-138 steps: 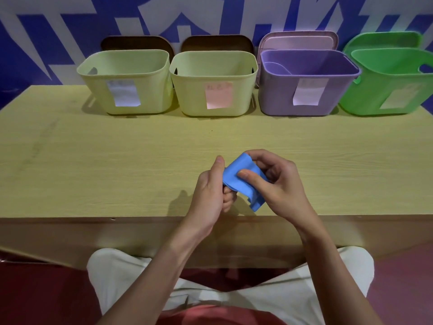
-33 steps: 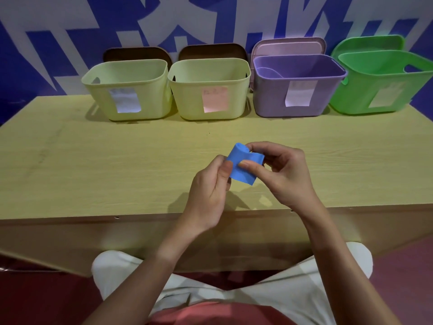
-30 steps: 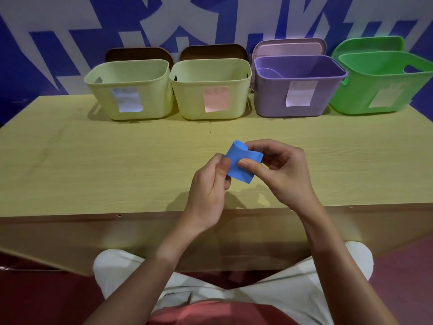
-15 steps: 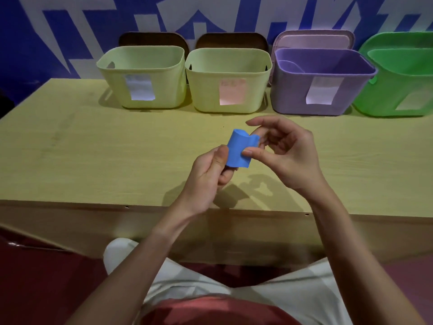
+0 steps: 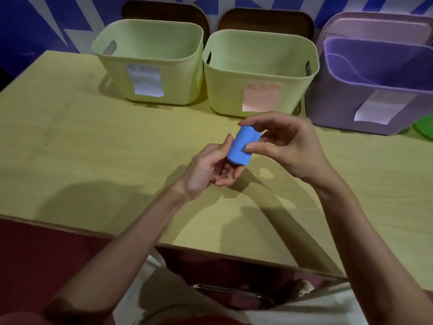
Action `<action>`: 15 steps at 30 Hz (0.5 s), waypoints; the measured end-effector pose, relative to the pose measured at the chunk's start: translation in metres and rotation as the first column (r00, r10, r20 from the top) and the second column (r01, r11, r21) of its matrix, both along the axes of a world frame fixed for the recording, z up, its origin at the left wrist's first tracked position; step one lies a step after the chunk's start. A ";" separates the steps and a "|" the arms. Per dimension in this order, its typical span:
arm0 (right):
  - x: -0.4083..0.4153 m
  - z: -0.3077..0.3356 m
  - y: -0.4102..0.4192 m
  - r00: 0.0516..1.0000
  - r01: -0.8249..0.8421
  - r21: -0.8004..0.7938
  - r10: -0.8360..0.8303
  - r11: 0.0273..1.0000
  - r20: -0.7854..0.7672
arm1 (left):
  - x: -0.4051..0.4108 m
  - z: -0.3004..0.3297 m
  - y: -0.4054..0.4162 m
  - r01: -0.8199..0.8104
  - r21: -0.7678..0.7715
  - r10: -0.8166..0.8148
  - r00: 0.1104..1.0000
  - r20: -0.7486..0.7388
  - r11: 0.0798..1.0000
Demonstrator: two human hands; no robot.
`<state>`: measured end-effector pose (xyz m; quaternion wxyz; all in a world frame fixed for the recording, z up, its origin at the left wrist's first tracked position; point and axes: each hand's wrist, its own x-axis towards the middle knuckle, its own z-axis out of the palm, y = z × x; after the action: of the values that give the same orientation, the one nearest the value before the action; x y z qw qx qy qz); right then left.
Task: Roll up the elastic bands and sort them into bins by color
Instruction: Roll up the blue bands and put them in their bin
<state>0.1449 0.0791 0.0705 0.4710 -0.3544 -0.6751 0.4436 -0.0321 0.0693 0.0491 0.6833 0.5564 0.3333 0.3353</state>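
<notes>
Green bin (image 5: 425,127) (far right) mostly cut off

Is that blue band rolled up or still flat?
Rolled up: the blue band forms a short, fat cylinder, pinched between the right hand and left hand.

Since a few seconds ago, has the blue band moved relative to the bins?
Yes. The blue band now sits farther from the table edge, nearer the middle bin.

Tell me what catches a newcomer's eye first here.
The rolled blue band stands out, held above the table between the left hand and right hand. Behind it stand two pale green bins and a purple bin, each with a paper label.
</notes>
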 end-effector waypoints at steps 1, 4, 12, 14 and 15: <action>0.000 -0.001 0.008 1.000 -0.006 -0.022 0.006 1.000 -0.012 | 0.000 -0.001 0.007 -0.014 -0.001 0.014 1.000 -0.018 1.000; 0.001 -0.003 0.027 0.999 -0.014 -0.078 0.011 0.997 -0.048 | 0.005 -0.002 0.024 -0.140 0.009 0.140 0.988 -0.058 0.990; 0.006 0.007 0.053 0.989 0.090 -0.224 -0.113 0.971 -0.095 | 0.007 0.009 0.056 -0.334 0.119 0.347 0.930 -0.119 0.935; 0.006 0.017 0.058 0.984 0.116 -0.252 -0.146 0.961 -0.103 | 0.000 0.020 0.058 -0.310 0.162 0.328 0.940 -0.095 0.937; 0.005 0.024 0.060 0.982 0.121 -0.264 -0.154 0.957 -0.108 | -0.003 0.027 0.058 -0.298 0.205 0.321 0.943 -0.088 0.932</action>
<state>0.1504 0.1391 0.0948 0.4932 -0.4295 -0.5544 0.5148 -0.0355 0.1276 0.0763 0.5446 0.5784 0.4240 0.4348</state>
